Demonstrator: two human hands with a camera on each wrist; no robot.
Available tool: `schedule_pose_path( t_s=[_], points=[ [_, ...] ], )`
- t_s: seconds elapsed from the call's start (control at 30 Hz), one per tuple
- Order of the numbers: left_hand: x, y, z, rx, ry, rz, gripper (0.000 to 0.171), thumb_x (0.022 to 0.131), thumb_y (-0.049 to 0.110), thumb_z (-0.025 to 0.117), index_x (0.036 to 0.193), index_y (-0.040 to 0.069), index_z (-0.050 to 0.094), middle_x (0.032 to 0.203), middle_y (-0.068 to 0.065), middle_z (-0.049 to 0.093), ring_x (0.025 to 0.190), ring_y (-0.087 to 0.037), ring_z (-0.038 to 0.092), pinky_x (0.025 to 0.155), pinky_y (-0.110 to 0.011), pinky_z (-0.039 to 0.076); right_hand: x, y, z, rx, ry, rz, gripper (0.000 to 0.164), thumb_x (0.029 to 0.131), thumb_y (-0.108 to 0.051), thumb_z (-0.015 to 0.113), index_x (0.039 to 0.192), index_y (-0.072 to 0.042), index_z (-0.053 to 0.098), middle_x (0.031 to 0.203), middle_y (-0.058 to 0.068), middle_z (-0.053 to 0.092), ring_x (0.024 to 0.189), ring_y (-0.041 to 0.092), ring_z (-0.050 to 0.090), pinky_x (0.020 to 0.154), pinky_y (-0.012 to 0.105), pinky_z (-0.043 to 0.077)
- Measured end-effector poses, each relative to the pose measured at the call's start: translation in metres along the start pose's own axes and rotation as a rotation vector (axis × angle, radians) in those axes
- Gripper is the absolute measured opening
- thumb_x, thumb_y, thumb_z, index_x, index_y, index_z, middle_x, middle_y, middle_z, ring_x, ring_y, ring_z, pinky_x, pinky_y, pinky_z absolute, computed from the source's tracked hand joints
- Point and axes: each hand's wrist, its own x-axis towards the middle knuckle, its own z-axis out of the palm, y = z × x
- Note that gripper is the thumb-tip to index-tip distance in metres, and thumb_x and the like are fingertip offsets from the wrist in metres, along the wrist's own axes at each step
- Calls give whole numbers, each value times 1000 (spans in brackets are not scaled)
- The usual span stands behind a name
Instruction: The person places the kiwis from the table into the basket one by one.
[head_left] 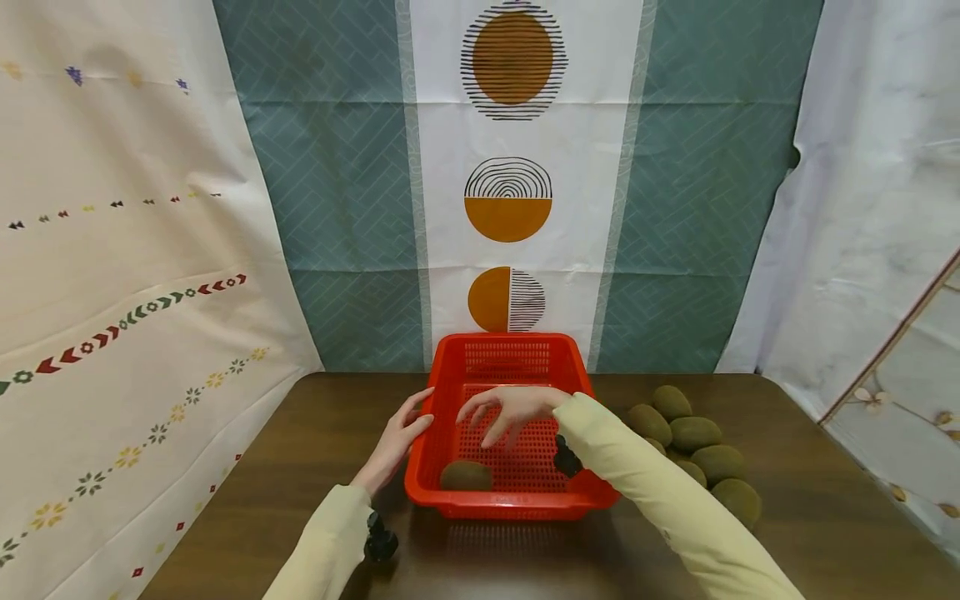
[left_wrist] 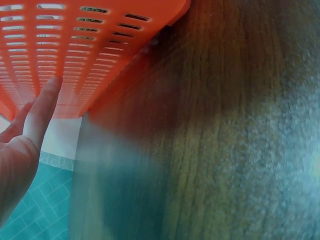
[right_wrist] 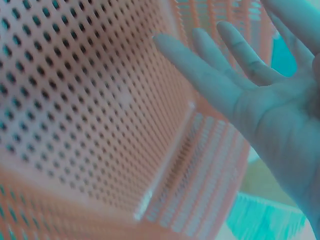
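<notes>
A red plastic basket [head_left: 517, 498] with slotted walls stands on the table. One brown kiwi [head_left: 467, 476] lies in its near left corner. At the basket's left side is my left hand [head_left: 399, 433], its fingers lightly spread against the rim and wall; the left wrist view shows a finger [left_wrist: 46, 107] along the slotted wall. Over the basket's inside hovers my right hand [head_left: 510, 410], fingers spread and holding nothing. In the right wrist view the right hand [right_wrist: 270, 95] appears above the perforated basket floor [right_wrist: 85, 100].
Several kiwis [head_left: 695, 434] lie in a group on the dark wooden table [head_left: 817, 517], right of the basket and partly behind the right sleeve [head_left: 660, 508]. A patterned cloth [head_left: 352, 250] hangs behind the table, with pale cloths at both sides.
</notes>
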Motion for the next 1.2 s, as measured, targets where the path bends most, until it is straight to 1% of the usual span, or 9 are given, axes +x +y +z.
schedule_pose_path(
  t_s=[0.07, 0.13, 0.3, 0.37, 0.57, 0.87, 0.93, 1.07, 1.2],
  points=[
    [-1, -1, 0, -3, 1, 9, 47, 93, 17, 52, 137, 18, 37, 118, -22, 48, 98, -37, 54, 72, -46, 50, -8, -4, -7, 1, 29, -16, 46, 81, -1, 64, 124, -11, 51, 124, 21, 43, 99, 32, 54, 76, 57, 43],
    [-1, -1, 0, -4, -2, 19, 46, 93, 17, 51, 137, 17, 37, 118, -22, 48, 97, -38, 55, 71, -46, 50, -17, -6, -16, -18, 53, -29, 45, 82, -1, 64, 123, -12, 52, 123, 19, 44, 102, 33, 52, 75, 55, 45],
    [-7, 13, 1, -44, -38, -4, 49, 94, 11, 49, 140, 11, 32, 120, -27, 43, 100, -43, 51, 72, -46, 50, -44, -10, -37, -49, 119, -48, 45, 82, -5, 65, 124, -11, 52, 121, 14, 47, 102, 33, 52, 74, 48, 48],
    [-8, 15, 1, -58, -44, -18, 49, 94, 11, 49, 140, 12, 32, 121, -28, 42, 102, -44, 50, 73, -46, 49, -58, -12, -45, -35, 147, -46, 45, 83, -6, 65, 125, -10, 51, 121, 15, 47, 100, 33, 54, 75, 49, 48],
    [-1, 3, -1, -29, 2, -11, 47, 93, 16, 51, 138, 18, 37, 118, -22, 47, 99, -38, 53, 73, -45, 50, -103, -12, -68, -14, 228, -39, 47, 84, -6, 63, 128, -8, 47, 123, 18, 45, 103, 34, 52, 77, 49, 47],
    [-1, -1, -1, -6, 17, 0, 46, 92, 17, 52, 136, 21, 39, 115, -20, 49, 96, -35, 55, 71, -45, 50, -175, 18, -90, -11, 354, -13, 48, 86, -6, 61, 130, 1, 42, 120, 24, 46, 108, 40, 45, 81, 48, 45],
    [-1, -1, -1, -12, 21, -2, 45, 92, 16, 52, 136, 22, 40, 115, -20, 49, 96, -36, 55, 71, -45, 50, -187, 26, -94, -25, 361, -7, 46, 87, -6, 60, 129, 2, 42, 120, 25, 45, 108, 41, 44, 82, 49, 44],
    [-1, 0, -1, -17, 16, -8, 46, 93, 16, 52, 136, 21, 39, 116, -21, 49, 97, -37, 55, 71, -45, 50, -210, 46, -98, -63, 384, 3, 43, 87, -6, 59, 127, 1, 45, 119, 24, 47, 106, 35, 48, 82, 50, 44],
    [-2, 5, 0, -28, -5, -10, 48, 93, 13, 51, 138, 15, 36, 118, -24, 46, 98, -39, 54, 71, -45, 50, -230, 68, -99, -97, 424, -1, 40, 87, -7, 59, 125, 1, 47, 117, 22, 50, 105, 32, 51, 79, 46, 47]
  ],
)
